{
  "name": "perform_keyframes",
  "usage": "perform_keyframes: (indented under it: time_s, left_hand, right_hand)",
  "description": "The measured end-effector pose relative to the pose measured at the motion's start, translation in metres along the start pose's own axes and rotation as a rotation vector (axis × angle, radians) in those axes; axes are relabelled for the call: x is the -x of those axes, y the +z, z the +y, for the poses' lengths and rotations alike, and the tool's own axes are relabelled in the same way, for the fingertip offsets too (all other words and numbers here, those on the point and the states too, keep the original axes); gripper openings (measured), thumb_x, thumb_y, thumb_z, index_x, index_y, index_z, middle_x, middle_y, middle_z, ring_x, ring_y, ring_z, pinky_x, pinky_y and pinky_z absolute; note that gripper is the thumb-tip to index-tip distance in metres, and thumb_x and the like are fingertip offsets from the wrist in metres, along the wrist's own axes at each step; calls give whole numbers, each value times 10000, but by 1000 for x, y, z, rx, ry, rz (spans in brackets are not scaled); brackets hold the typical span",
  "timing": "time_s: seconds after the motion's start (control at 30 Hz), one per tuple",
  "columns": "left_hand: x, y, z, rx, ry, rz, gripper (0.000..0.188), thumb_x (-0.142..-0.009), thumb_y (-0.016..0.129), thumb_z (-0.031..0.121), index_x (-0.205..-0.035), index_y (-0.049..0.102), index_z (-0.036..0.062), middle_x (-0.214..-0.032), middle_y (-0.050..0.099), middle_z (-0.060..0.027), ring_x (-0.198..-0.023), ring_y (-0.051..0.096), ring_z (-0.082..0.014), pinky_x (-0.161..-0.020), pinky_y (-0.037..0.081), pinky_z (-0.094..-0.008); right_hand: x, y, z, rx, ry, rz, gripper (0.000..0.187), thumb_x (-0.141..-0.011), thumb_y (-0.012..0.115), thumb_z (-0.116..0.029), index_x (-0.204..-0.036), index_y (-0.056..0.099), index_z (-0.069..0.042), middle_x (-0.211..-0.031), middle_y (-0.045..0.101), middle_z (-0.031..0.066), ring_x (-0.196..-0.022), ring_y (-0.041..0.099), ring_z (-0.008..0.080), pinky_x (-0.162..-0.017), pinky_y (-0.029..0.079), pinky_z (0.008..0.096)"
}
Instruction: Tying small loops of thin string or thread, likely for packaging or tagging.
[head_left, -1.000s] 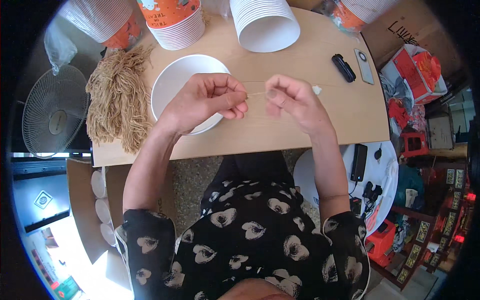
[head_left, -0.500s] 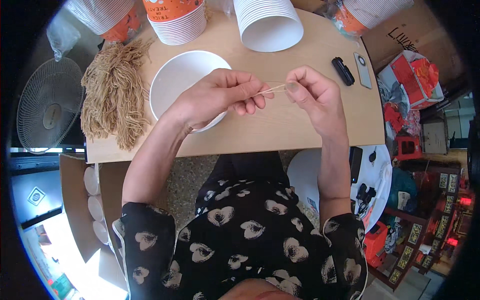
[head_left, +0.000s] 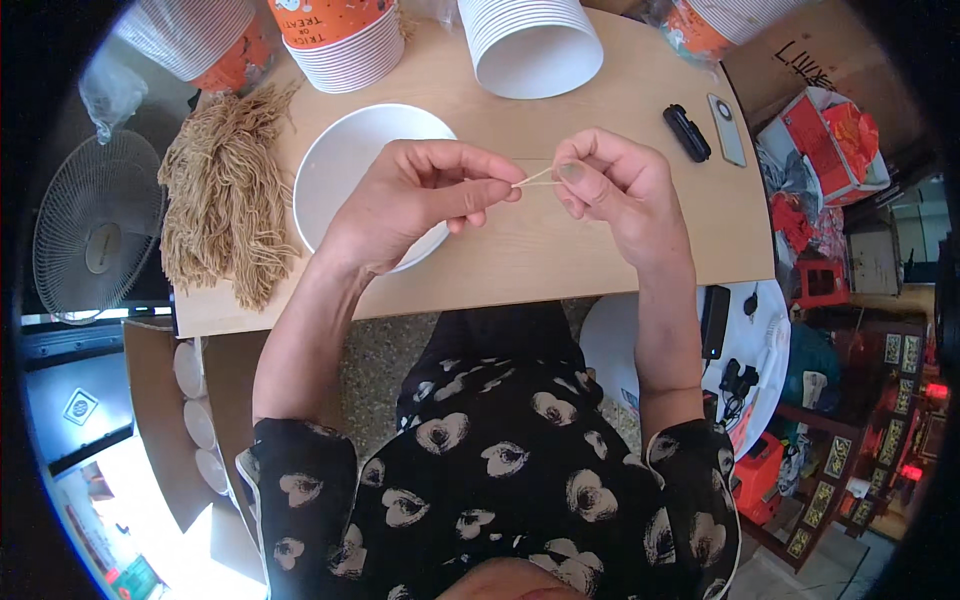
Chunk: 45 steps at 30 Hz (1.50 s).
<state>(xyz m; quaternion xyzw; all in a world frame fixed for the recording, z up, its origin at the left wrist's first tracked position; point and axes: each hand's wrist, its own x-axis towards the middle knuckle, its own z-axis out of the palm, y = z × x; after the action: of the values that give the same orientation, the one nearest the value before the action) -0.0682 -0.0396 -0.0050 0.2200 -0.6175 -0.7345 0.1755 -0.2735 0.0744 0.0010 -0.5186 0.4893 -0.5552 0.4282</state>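
Observation:
A thin tan string [head_left: 536, 178] stretches between my two hands above the table, forming a narrow loop or doubled strand. My left hand [head_left: 420, 200] pinches one end between thumb and forefinger. At the other end, my right hand [head_left: 622, 195] has its thumb and fingers closed on the string. Under and beside my left hand is a white paper bucket [head_left: 318, 185] with its opening upward, partly covered by that hand. A thick bundle of tan strings [head_left: 225, 200] lies at the table's left side, apart from both hands.
Stacked orange-and-white paper buckets [head_left: 345, 60] stand at the far edge, near a white stack lying on its side [head_left: 535, 55]. A black case [head_left: 686, 133] and a phone [head_left: 727, 130] lie at right. A fan [head_left: 100, 235] and cardboard box [head_left: 160, 400] are left of the table.
My hands have shifted slightly, and the string's strands between them now spread into a narrow V. Both hands keep their pinch. The whole view has moved a little.

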Motion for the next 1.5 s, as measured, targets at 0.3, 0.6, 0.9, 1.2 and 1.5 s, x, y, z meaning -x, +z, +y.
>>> perform_keyframes:
  time_s: [0.3,0.6,0.9,1.2,1.5]
  left_hand:
    - [9,13,-10,7,278,119,279,-891,697,8,-1166,647,8,-920,710,2,-705,569,4,-598,459,-162]
    - [15,19,-19,-70,324,272,265,-888,709,26,-1152,693,9,-882,714,-16,-715,593,-1,-604,483,-159]
    - [16,9,-11,-49,114,202,199,-915,702,141,-1063,729,13,-851,727,-41,-710,620,-38,-609,492,-176]
    - [9,0,-9,104,-44,-5,215,-928,690,168,-1056,704,-5,-911,718,-42,-713,606,-62,-615,483,-190]
    - [7,-1,-8,277,-62,98,214,-919,690,120,-1070,697,-31,-922,715,-70,-709,627,-68,-586,489,-168]
  right_hand:
    - [-9,22,11,-175,116,58,135,-944,642,-132,-978,645,-2,-711,542,-42,-568,409,16,-488,287,178]
    - [-8,35,10,-92,56,69,102,-943,642,-90,-943,641,12,-689,582,-19,-560,447,21,-487,326,178]
    - [-9,34,7,-59,36,155,178,-944,660,-158,-1005,639,7,-663,521,-41,-566,426,21,-484,285,174]
    - [-20,28,10,-177,-39,157,153,-951,637,-122,-1044,648,-1,-738,628,6,-642,517,27,-540,366,180]
    - [-1,35,32,613,-523,504,215,-793,764,-53,-990,679,-38,-931,678,50,-811,610,174,-719,451,297]
